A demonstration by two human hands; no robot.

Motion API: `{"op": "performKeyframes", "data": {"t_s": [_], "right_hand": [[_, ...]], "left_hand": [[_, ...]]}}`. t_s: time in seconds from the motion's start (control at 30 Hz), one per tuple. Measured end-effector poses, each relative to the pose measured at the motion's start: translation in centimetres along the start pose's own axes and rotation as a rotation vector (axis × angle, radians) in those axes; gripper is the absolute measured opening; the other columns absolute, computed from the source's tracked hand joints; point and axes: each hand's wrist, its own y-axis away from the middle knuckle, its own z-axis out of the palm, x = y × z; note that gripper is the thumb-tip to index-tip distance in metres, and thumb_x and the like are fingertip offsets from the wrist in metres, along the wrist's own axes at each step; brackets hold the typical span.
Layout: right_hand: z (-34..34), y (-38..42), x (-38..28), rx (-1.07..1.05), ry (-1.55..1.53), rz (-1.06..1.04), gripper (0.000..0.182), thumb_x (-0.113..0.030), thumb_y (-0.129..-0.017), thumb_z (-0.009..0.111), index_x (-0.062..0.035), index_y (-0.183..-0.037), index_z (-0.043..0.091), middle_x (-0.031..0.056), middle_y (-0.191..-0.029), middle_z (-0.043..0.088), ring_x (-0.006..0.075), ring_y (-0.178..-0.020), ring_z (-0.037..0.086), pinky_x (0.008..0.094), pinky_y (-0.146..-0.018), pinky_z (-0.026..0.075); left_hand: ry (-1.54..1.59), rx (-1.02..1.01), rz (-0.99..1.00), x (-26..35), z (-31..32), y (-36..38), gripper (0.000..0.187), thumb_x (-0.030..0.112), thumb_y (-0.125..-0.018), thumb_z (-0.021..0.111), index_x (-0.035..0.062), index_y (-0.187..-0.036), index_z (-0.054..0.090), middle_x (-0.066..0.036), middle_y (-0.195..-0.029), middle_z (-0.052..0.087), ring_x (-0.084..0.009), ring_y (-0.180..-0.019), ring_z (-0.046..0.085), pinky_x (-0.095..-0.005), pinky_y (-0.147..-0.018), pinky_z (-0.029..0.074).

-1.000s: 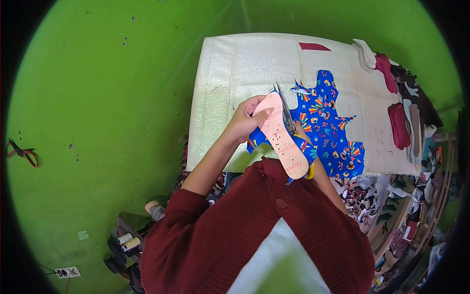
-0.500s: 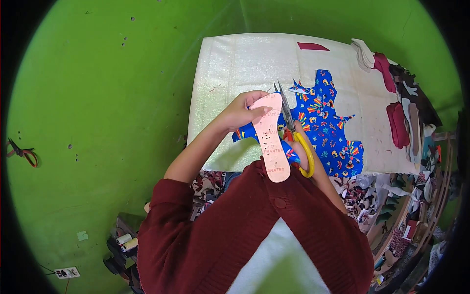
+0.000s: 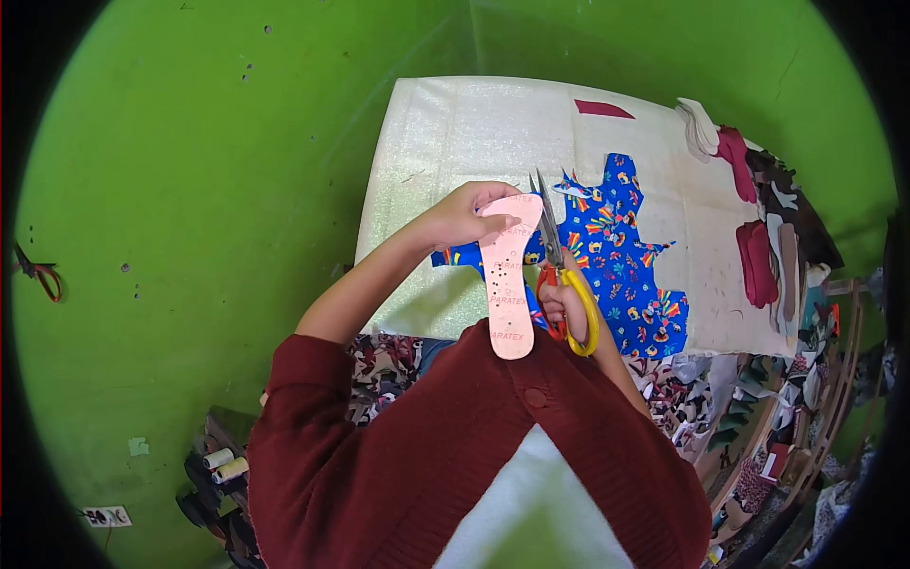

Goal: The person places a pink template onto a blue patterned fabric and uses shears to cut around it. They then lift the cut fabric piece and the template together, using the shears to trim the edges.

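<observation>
My left hand grips the top end of a pale pink insole printed PARATEX, with the thumb pressed on its face. Behind the insole, blue patterned fabric sticks out on the left. My right hand is closed around the scissors, which have one yellow and one red handle. Their blades point up along the insole's right edge, slightly parted at the tips. To the right, a larger piece of the blue fabric with cut-out edges lies flat on the table.
The pale table carries a dark red scrap at its far side. Dark red insole-shaped pieces and white ones lie along the right edge. Many scraps are heaped below. Another pair of scissors hangs on the green wall.
My left hand and the insole have shifted slightly left in view, and the insole stands more upright. The scissors' handles look spread wider, with the red handle now showing. The whole view has shifted a little.
</observation>
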Motion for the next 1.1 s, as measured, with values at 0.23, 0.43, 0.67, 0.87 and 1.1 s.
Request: {"op": "performKeyframes", "data": {"t_s": [0.23,0.43,0.67,0.87,1.1], "right_hand": [[-0.3,0.3,0.1,0.065,0.155,0.019,0.024,-0.002,-0.074,0.043,-0.0085,-0.095,0.034,-0.0009,-0.059,0.037,0.0048,-0.046,0.033,0.0191,-0.04,0.028],[-1.1,0.0,1.5,0.029,0.236,-0.037,0.028,-0.006,-0.072,0.046,-0.0064,-0.098,0.034,0.0008,-0.057,0.038,0.0075,-0.044,0.034,0.0219,-0.039,0.029],[-2.1,-0.2,1.6,0.009,0.517,-0.13,0.037,-0.013,-0.072,0.05,-0.0053,-0.104,0.033,0.0078,-0.073,0.044,0.0171,-0.066,0.044,0.0289,-0.063,0.038],[-1.9,0.2,1.1,0.0,0.555,-0.116,0.038,-0.018,-0.073,0.051,-0.0056,-0.104,0.033,0.0088,-0.075,0.044,0.0181,-0.069,0.044,0.0288,-0.066,0.037],[-2.5,0.1,1.1,-0.031,0.549,-0.087,0.038,-0.02,-0.073,0.051,-0.0047,-0.103,0.033,0.0084,-0.069,0.042,0.0181,-0.065,0.043,0.0294,-0.061,0.037]], "left_hand": [[-0.248,-0.124,0.049,0.8,-1.7,-0.5,0.027,0.005,-0.077,0.053,-0.0023,-0.103,0.05,-0.005,-0.09,0.058,-0.0083,-0.08,0.053,-0.0231,-0.072,0.043],[-0.456,-0.238,-0.024,2.4,-3.0,-1.0,0.028,0.003,-0.074,0.054,-0.0006,-0.102,0.052,-0.006,-0.084,0.059,-0.0088,-0.075,0.054,-0.024,-0.068,0.044],[-0.309,-0.336,-0.107,2.8,-2.6,-1.0,0.029,0.007,-0.076,0.056,-0.0002,-0.104,0.051,-0.003,-0.085,0.058,-0.0067,-0.074,0.053,-0.0222,-0.065,0.044],[-0.263,-0.315,-0.156,2.7,-2.2,-0.6,0.029,0.007,-0.077,0.055,-0.0005,-0.104,0.051,-0.003,-0.085,0.058,-0.0063,-0.073,0.052,-0.0221,-0.065,0.044],[-0.271,-0.311,-0.161,2.4,-2.1,-0.4,0.027,0.008,-0.078,0.055,-0.0006,-0.104,0.051,-0.003,-0.085,0.058,-0.0058,-0.072,0.052,-0.0215,-0.063,0.043]]}}
